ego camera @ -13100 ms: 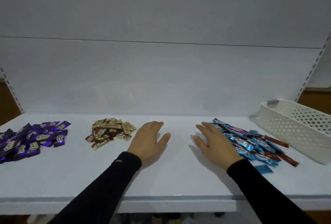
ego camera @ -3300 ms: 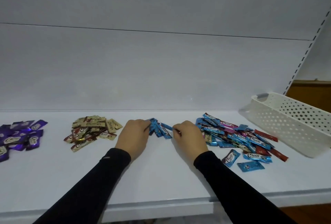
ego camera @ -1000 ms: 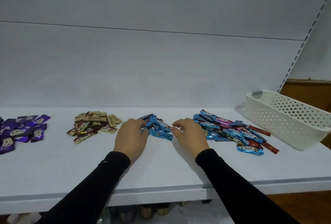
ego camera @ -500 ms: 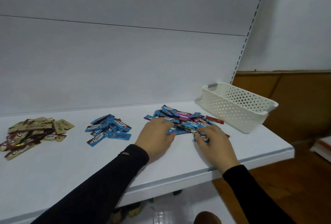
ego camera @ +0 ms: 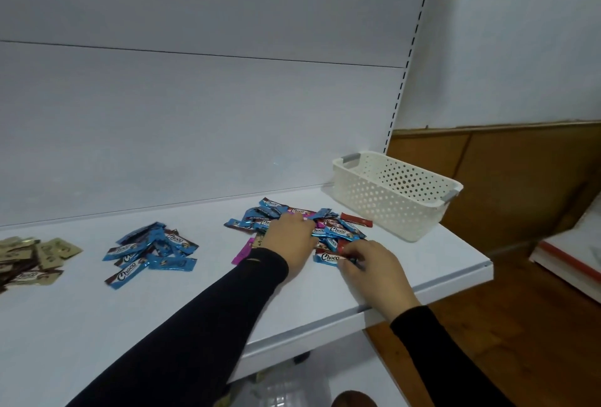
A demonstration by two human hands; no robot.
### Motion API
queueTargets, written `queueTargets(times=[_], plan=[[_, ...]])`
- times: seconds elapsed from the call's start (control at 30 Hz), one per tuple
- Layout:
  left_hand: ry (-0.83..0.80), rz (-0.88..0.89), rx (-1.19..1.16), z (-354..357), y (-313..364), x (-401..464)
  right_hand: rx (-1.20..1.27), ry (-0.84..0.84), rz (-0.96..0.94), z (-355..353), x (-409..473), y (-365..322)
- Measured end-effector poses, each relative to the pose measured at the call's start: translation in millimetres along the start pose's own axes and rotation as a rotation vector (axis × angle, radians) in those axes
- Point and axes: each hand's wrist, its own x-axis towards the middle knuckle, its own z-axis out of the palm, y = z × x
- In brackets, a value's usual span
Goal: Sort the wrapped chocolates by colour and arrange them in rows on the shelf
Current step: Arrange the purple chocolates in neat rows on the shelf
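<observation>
Pinching now: right hand [ego camera: 374, 271] lifts blue chocolate [ego camera: 327, 257]; left hand [ego camera: 289, 239] stays on mixed pile [ego camera: 338, 230].

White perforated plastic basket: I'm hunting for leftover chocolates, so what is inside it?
The white perforated plastic basket shows only bare inner wall near its rim; its near wall hides the bottom, so chocolates there cannot be ruled out.

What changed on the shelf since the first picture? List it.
A separate blue pile now lies beside the gold pile, built from wrappers pulled out of the mixed pile. Both hands went from lying flat on the shelf to working in the mixed pile: left hand on top, right hand pinching a wrapper at its near edge. White basket and gold pile unchanged.
</observation>
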Motion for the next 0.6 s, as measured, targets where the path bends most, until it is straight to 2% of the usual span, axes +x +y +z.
queueTargets(times=[0.27,0.37,0.6], plan=[[0.042,0.008,0.024,-0.9,-5.9,-6.0,0.235,0.019,0.067,-0.2,-4.0,-5.0],[0.11,0.0,0.029,-6.0,-10.2,-10.5,0.305,0.035,0.064,2.1,-4.4,-8.9],[0.301,-0.161,-0.292,-34.8,-55.8,-49.1,0.507,0.049,0.02,14.6,-0.1,-33.0]])
